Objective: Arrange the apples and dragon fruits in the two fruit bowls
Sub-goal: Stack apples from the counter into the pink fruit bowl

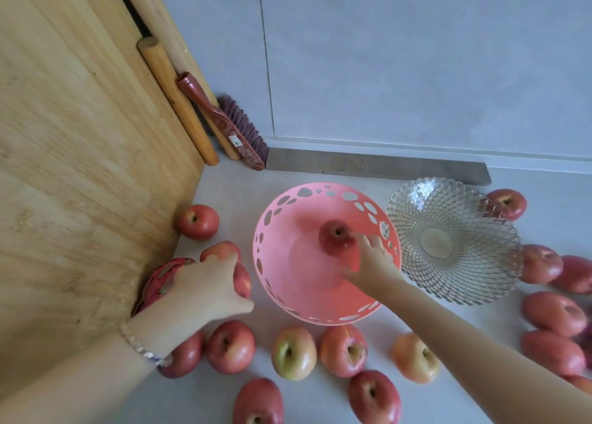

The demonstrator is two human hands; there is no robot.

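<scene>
A pink plastic bowl [304, 298] with cut-out holes stands on the floor, and one red apple [334, 236] lies in it. My right hand [371, 260] reaches into the bowl, fingers apart, fingertips touching the apple's right side. Right of it stands an empty glass bowl [448, 205]. Left of the pink bowl, my left hand [208, 285] is closed over a red apple [242, 281]. A dragon fruit [157, 279] lies partly hidden under that hand, against the wood panel. Several apples [294, 353] lie along the near side, and several more [554, 314] at the right.
A tall wooden panel [80, 167] fills the left. Wooden rods [176, 96] and a red hand brush [237, 128] lean in the corner. A grey wall and a metal strip [368, 164] close the back. One apple [198, 221] sits by the panel, another [507, 204] behind the glass bowl.
</scene>
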